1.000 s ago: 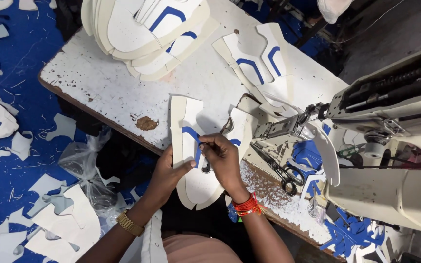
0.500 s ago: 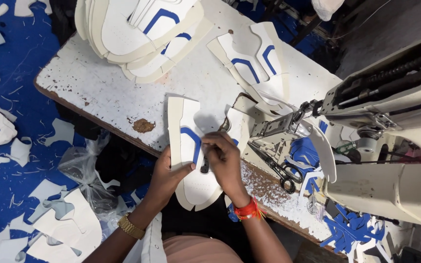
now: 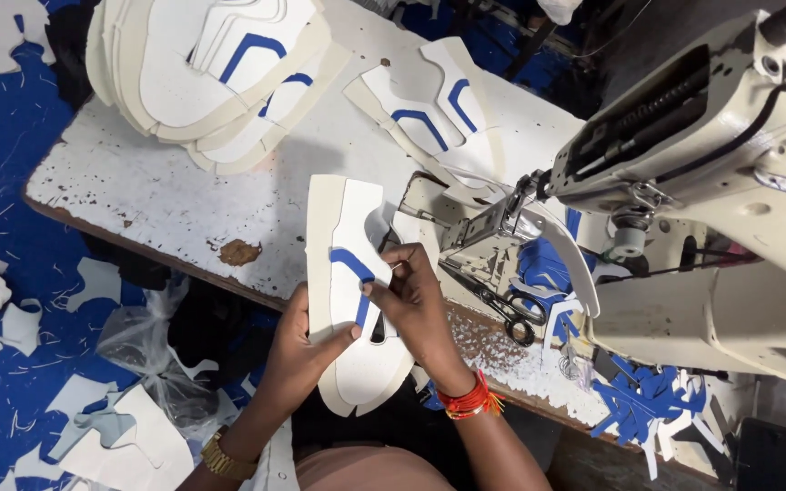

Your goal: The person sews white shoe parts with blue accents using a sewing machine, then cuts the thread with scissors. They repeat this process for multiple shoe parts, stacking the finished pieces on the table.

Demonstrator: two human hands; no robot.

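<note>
Since the earlier frame, both hands have kept their hold on the white shoe-upper piece, and the view has drifted a little so that the sewing machine fills more of the right side.

Largest is that cream sewing machine, well to the right of the shoe-upper piece, its needle end reaching down close to the piece's upper right corner. The worn white worktable lies beneath and beyond the piece, its near edge passing under it. On the table, far above and left of the piece, sits a stack of cut uppers, white with blue curved stripes; a second, smaller group of uppers lies above and right of the piece. Blue fabric scraps are heaped well to the lower right of the piece, below the machine. Black-handled scissors lie just right of the piece, beside the right wrist.

The shoe-upper piece, white with a blue stripe, is held over the table's near edge. The left hand grips its lower left edge, thumb pressed on top. The right hand pinches the piece at the blue stripe, fingertips closed on it, a red bangle on the wrist. A gold watch circles the left wrist.
</note>
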